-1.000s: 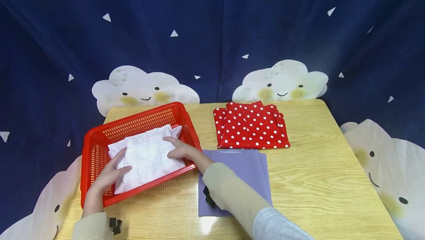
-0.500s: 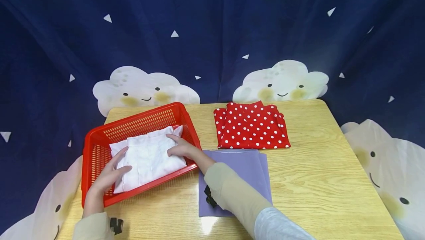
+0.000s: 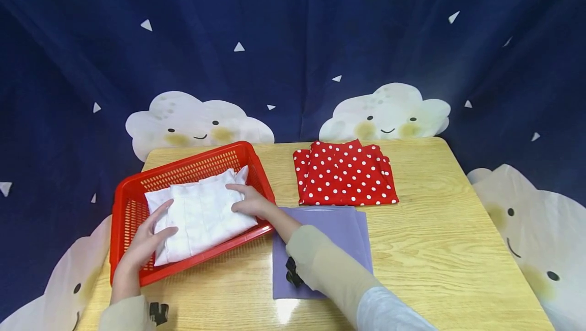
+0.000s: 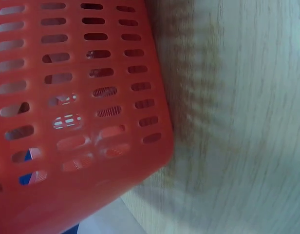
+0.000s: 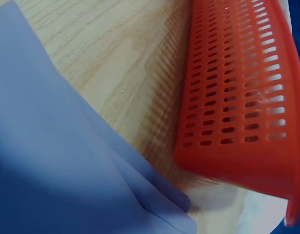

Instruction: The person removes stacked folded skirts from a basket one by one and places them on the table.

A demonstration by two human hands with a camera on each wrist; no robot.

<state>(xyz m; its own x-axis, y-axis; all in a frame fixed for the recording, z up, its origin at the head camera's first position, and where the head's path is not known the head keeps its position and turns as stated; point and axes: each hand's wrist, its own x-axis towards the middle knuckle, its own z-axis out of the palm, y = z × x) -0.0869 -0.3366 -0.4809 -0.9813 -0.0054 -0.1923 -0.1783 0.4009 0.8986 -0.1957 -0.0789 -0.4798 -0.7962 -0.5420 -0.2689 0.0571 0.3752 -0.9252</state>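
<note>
A folded white cloth (image 3: 199, 219) lies spread inside the red plastic basket (image 3: 183, 163) in the head view. My left hand (image 3: 144, 237) grips its left side, thumb and a finger showing on top. At the right side my right hand (image 3: 252, 203) holds the cloth, reaching in over the basket's right rim. The other fingertips are hidden by the cloth and hands. In the left wrist view only the slotted basket wall (image 4: 82, 112) and the tabletop show. The right wrist view has the basket (image 5: 233, 107) beside purple fabric; neither hand appears there.
A folded purple cloth (image 3: 322, 229) lies right of the basket, partly under my right forearm. Behind it is a folded red polka-dot cloth (image 3: 345, 176). All are on a wooden table (image 3: 439, 229), with a dark blue cloud-print curtain (image 3: 293, 41) behind.
The white cloth's left and upper right edges have risen slightly and spread outward. Both hands stay at nearly the same spots; the basket and other cloths have not moved.
</note>
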